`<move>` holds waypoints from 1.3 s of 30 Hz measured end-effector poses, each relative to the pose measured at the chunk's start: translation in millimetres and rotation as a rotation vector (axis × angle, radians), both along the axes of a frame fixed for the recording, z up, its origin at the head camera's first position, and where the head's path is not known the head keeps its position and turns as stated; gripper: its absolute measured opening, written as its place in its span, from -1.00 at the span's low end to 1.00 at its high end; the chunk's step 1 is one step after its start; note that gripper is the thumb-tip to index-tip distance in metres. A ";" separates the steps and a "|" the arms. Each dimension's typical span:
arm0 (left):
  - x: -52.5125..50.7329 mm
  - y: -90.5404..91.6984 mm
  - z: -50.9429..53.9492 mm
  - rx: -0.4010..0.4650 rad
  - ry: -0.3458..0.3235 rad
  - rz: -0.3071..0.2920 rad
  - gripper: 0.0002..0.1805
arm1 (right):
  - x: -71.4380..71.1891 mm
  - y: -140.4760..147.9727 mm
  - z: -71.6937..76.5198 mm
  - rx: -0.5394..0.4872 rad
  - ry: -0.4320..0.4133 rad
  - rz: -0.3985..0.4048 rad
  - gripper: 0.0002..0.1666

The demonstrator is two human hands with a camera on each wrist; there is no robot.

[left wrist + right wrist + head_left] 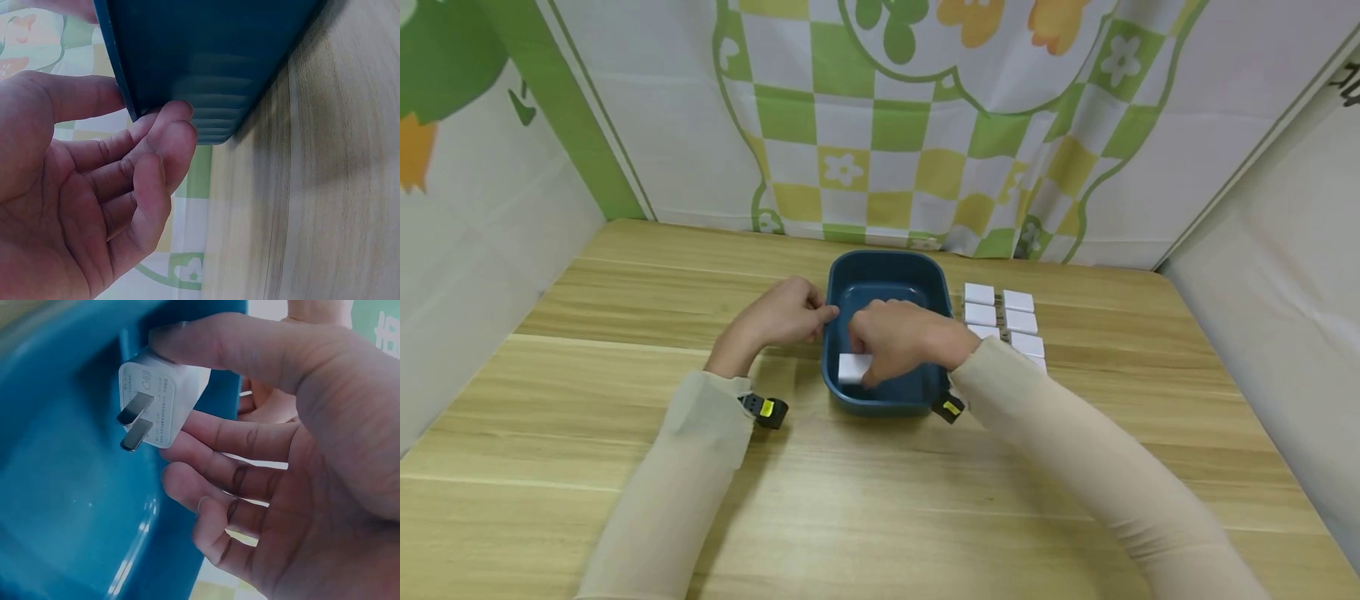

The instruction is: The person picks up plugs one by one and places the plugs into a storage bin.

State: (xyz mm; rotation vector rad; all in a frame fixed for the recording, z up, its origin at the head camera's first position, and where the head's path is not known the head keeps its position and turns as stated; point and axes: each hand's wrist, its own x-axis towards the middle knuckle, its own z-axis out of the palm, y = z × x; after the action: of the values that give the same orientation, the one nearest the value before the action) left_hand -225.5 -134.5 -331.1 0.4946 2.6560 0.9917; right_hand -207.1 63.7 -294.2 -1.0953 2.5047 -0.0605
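Observation:
A dark blue rectangular bin (887, 407) stands on the table. Inside its near left part, my right hand (898, 337) pinches a white charger plug (852, 368) between thumb and fingers. Two flat metal prongs stick out of the charger's end, turned toward the camera in the right wrist view (147, 403). At the bin's left side, my left hand (786, 312) pinches the rim, thumb on the inner side and fingers against the outer wall (187, 56). More white charger plugs (1020, 322) lie in two columns right of the bin, some partly hidden by my right forearm.
The wooden table (865, 500) reaches back to a green, white and yellow checked cloth (887, 125). White cloth walls (1270, 208) close in the left and right sides. Each wrist carries a small black camera (771, 412).

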 end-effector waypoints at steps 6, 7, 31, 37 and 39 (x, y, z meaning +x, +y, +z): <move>-0.6 -0.4 -1.0 0.004 0.002 -0.001 -0.60 | -0.1 -3.3 -5.8 0.035 -0.016 0.006 -0.78; -0.7 -0.4 -1.1 0.005 0.002 -0.001 -0.60 | -0.2 -3.9 -6.8 0.039 -0.017 0.005 -0.78; 0.2 0.6 0.9 0.006 -0.021 0.003 -0.60 | 1.1 -9.5 -21.3 0.081 -0.046 0.028 -0.87; 0.0 0.2 0.2 0.007 -0.016 0.000 -0.60 | 2.1 -8.9 -20.9 0.075 -0.047 0.023 -0.86; -0.2 0.2 -0.2 0.007 -0.012 0.001 -0.60 | 2.4 -8.7 -20.7 0.073 -0.047 0.020 -0.83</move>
State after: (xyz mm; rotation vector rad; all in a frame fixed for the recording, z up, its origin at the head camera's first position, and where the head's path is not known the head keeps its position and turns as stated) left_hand -225.7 -134.3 -331.3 0.4871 2.6436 1.0021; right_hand -204.7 55.0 -314.9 -1.0773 2.4344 0.0108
